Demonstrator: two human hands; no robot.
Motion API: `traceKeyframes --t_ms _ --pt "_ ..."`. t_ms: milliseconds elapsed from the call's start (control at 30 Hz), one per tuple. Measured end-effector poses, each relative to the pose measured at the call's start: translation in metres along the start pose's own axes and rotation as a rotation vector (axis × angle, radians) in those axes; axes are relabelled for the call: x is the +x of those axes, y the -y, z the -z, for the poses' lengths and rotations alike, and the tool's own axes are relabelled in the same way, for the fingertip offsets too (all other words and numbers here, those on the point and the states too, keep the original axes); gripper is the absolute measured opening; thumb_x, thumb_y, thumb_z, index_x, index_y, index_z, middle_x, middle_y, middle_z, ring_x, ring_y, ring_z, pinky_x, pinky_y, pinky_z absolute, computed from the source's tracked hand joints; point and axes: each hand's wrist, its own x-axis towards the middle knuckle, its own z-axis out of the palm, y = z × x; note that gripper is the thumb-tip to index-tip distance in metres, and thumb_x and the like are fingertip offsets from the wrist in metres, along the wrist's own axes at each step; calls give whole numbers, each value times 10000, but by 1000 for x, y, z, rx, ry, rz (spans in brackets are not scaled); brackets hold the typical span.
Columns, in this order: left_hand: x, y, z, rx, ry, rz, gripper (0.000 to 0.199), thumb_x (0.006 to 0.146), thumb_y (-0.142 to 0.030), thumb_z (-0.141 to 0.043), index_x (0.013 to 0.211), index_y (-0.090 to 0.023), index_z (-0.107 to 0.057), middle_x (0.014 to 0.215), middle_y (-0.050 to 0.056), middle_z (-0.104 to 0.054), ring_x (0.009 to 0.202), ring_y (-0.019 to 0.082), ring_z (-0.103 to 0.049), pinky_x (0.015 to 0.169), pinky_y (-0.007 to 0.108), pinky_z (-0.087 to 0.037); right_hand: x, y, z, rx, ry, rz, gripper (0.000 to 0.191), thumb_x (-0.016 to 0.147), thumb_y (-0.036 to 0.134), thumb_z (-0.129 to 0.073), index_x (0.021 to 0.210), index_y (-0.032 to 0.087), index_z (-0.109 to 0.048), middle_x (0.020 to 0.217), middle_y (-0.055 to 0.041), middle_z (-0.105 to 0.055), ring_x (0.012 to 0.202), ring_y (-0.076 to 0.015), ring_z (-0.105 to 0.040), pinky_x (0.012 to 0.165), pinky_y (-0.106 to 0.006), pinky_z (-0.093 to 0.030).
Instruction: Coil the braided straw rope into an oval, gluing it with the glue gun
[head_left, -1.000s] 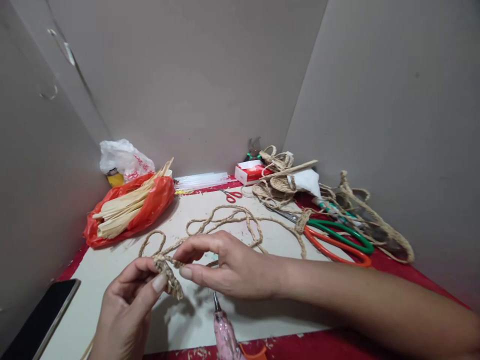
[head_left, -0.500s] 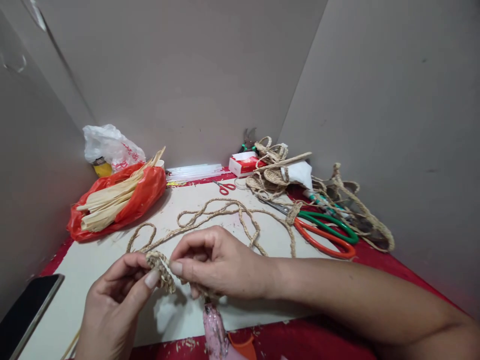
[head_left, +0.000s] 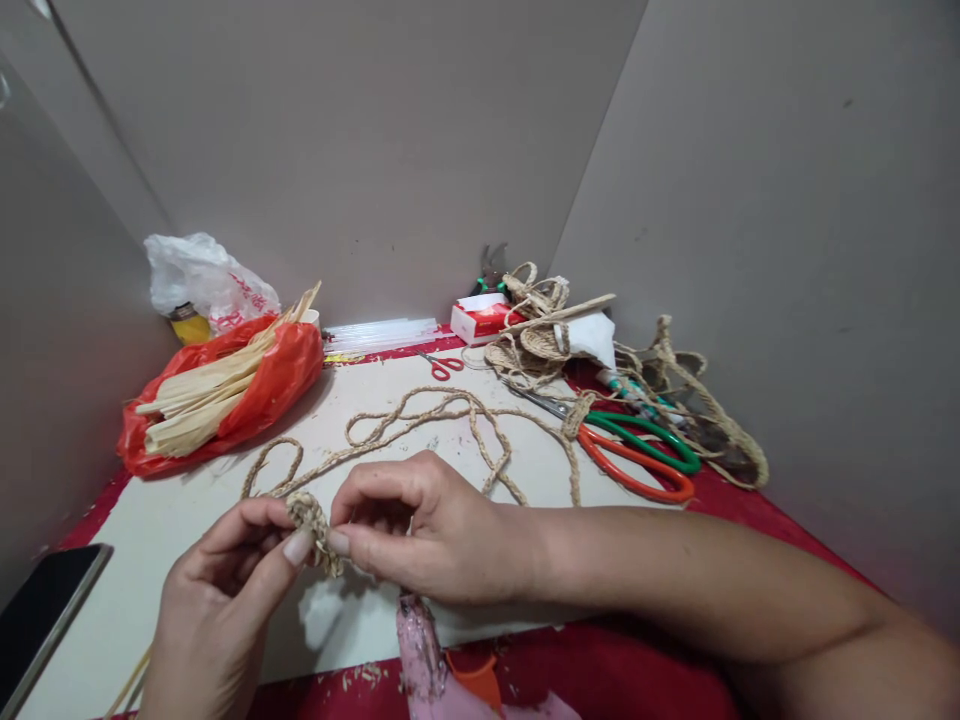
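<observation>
My left hand (head_left: 217, 590) pinches a small coiled piece of straw braid (head_left: 311, 525) between thumb and forefinger, above the white board. My right hand (head_left: 439, 535) is closed at the piece's right edge, thumb and forefinger pressed together; what lies between them is too hidden to make out fully, but it seems to be the same braid. Behind both hands a long braided straw cord (head_left: 405, 430) lies in loops on the board. Just below my right hand is a pink hot glue gun (head_left: 420, 645), its nozzle pointing away from me.
At left lie a phone (head_left: 45, 620) and a red plastic bag (head_left: 277, 390) of dry husk strips (head_left: 210, 385). Clear glue sticks (head_left: 382, 335), small red scissors (head_left: 441, 367) and a red box (head_left: 480, 318) sit behind. To the right are large scissors (head_left: 637, 465) and woven straw pieces (head_left: 544, 345).
My right fingertips have moved in against the edge of the coiled braid, where a small gap showed before. The whole view has shifted slightly, so everything sits a little further left and higher.
</observation>
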Motion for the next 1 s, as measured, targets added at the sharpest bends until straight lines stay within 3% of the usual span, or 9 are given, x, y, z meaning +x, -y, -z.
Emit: traceKeyframes --t_ms 167,400,667,1000 --pt "0 -1 -2 10 6 23 300 556 -326 -897 779 -237 -718 750 9 -690 694 153 -619 608 182 -515 -1 -1 3 -166 -29 129 106 837 175 -603 747 123 -625 687 10 -593 589 -50 -520 584 -167 -453" --pt "-3 -3 -7 -7 17 32 306 571 -329 -888 815 -229 -733 758 22 -702 666 156 -627 616 210 -525 -4 -5 -1 -155 -136 114 94 821 193 -632 888 131 -651 722 10 -631 604 -60 -551 606 -174 -492" --pt "-4 -5 -7 47 68 25 254 631 -371 -852 797 -223 -729 731 30 -702 660 161 -621 632 220 -516 -2 -14 1 -381 -150 492 143 906 150 -560 932 107 -694 794 -67 -723 706 -92 -643 694 -195 -544" --pt "-4 1 -4 16 109 86 249 620 -356 -859 791 -222 -737 749 42 -703 667 188 -642 635 259 -529 -4 -18 1 -626 -82 571 182 943 183 -492 907 122 -660 768 -53 -693 682 -98 -621 658 -208 -534"
